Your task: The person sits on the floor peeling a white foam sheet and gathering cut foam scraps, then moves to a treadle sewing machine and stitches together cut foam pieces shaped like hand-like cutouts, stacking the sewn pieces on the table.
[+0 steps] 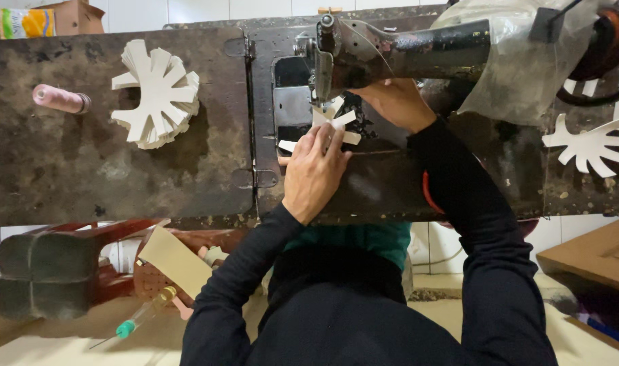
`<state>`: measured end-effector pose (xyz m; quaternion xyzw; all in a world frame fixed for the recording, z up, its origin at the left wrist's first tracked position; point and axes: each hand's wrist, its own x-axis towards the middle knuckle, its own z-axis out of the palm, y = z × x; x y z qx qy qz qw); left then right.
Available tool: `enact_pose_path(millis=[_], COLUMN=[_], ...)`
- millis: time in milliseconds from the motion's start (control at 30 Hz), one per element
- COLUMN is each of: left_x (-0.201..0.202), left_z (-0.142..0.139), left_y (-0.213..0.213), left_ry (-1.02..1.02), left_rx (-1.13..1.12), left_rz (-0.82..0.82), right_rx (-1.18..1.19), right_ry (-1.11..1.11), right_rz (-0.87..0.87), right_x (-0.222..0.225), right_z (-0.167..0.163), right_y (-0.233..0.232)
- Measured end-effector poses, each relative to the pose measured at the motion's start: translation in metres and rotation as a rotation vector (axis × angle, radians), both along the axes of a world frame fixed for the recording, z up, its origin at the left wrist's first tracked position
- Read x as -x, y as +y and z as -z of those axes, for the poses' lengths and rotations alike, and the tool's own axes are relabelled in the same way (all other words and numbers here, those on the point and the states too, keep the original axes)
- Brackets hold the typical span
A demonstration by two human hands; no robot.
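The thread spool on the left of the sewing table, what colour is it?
Pink; the thread spool shows clearly in the head view.

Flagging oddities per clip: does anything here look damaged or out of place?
The table top is badly worn and blotched. A syringe lies on the floor beside it, odd near sewing work. The white cut-out under both hands sits flat.

Cream cutout stack (159,93); pink spool (57,99); rusty brown table (86,176); sleeves (482,224) black, perhaps navy.
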<state>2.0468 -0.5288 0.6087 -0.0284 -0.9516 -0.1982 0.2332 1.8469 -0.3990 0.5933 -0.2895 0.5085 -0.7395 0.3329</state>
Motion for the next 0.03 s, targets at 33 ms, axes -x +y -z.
enact_pose_path(millis=[33], left_x=[-0.0001], left_z=[-0.0006], left_y=[0.0020], left_ry=[-0.006], left_rx=[-0.007], left_rz=[-0.006], right_rx=[-0.008], right_ry=[0.026], right_rz=[-0.007], right_x=[0.0000], right_z=[0.0014], right_y=[0.0011])
